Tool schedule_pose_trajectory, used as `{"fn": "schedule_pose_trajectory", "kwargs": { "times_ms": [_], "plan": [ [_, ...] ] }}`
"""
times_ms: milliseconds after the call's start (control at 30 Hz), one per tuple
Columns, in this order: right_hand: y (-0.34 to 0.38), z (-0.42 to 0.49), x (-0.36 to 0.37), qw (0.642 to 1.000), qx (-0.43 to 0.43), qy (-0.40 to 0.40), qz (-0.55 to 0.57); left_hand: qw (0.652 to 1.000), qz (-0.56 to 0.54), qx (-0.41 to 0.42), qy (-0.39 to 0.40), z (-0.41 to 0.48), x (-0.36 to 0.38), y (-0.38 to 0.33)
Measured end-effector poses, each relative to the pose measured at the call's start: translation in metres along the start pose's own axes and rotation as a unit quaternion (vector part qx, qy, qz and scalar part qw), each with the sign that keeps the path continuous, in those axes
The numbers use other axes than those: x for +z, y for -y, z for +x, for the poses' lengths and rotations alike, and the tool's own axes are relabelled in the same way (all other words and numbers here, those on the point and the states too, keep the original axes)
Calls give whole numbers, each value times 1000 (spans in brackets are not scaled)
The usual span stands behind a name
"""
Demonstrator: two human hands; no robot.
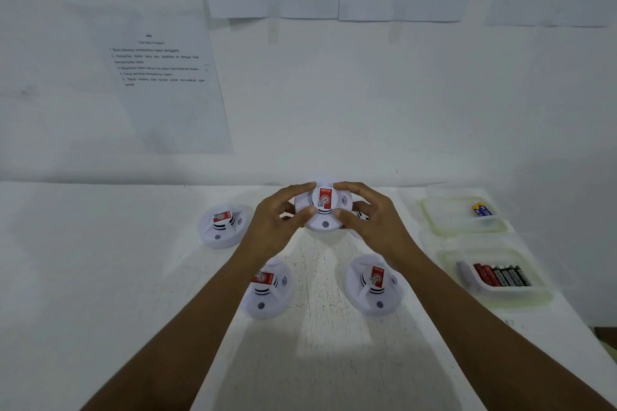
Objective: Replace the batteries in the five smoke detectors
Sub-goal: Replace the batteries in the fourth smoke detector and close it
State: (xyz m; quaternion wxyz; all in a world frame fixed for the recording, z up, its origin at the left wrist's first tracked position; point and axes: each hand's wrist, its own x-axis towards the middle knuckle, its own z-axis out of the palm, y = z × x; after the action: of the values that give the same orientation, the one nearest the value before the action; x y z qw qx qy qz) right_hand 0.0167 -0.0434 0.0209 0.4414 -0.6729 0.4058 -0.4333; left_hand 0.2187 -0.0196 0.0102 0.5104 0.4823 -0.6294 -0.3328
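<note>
Both hands, left hand and right hand, pinch the raised smoke detector between fingers from opposite sides, face toward the wearer.

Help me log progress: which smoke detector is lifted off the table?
The far middle smoke detector, gripped by the left hand and right hand. The other visible ones lie on the table.

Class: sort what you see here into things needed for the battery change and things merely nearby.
Needed: held smoke detector; left hand; right hand; three detectors on the table; tray of batteries; tray with one battery.
Nearby: wall papers.
</note>
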Motion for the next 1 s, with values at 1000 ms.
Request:
{"fn": "schedule_pose_trajectory", "kwargs": {
  "times_ms": [1000],
  "plan": [
    [-10, 10, 4, 1000, -5, 2, -26, 999, 24, 18, 17, 6, -5, 15]
  ]
}}
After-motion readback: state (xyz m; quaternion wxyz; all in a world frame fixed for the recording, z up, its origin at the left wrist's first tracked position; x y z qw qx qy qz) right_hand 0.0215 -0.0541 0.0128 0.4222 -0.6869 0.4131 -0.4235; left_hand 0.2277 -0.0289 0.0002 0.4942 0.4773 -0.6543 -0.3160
